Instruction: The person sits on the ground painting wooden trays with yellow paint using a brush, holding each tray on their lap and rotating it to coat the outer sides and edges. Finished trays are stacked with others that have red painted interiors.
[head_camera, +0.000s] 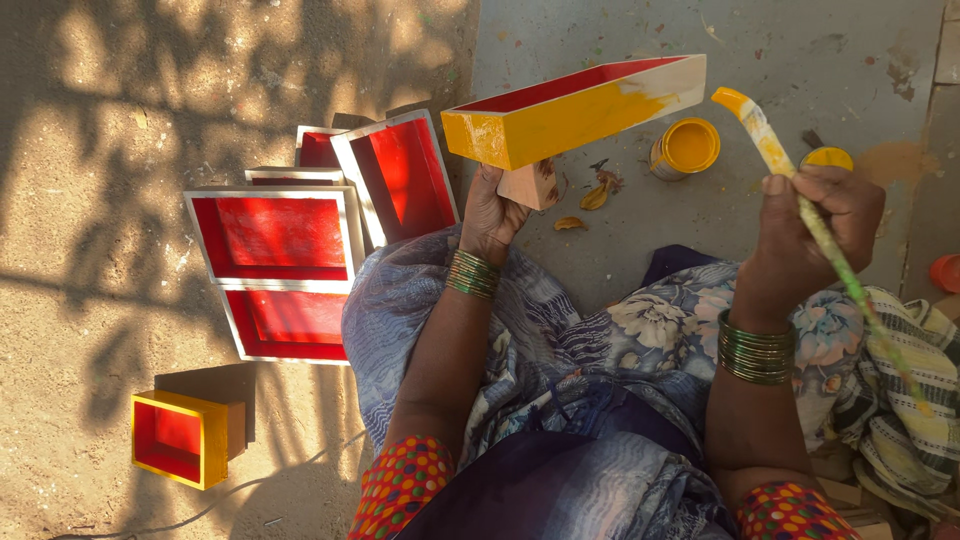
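My left hand (493, 212) grips a small wooden block (530, 185) fixed under a long wooden box (575, 110) and holds it up. The box is red inside; its near side is mostly yellow, with bare wood at the right end. My right hand (815, 215) is closed around a long paintbrush (790, 175) whose yellow-loaded tip points up, just right of the box's unpainted end. An open tin of yellow paint (686, 148) stands on the ground between box and brush, and its yellow lid (827, 158) lies behind my right hand.
Several unpainted-rim boxes with red insides (275, 235) lean stacked on the sandy ground at left. A finished yellow box with red interior (180, 438) sits at lower left. Dry leaves (597, 195) lie near the tin. A striped cloth (915, 370) drapes at right, beside an orange object (946, 272).
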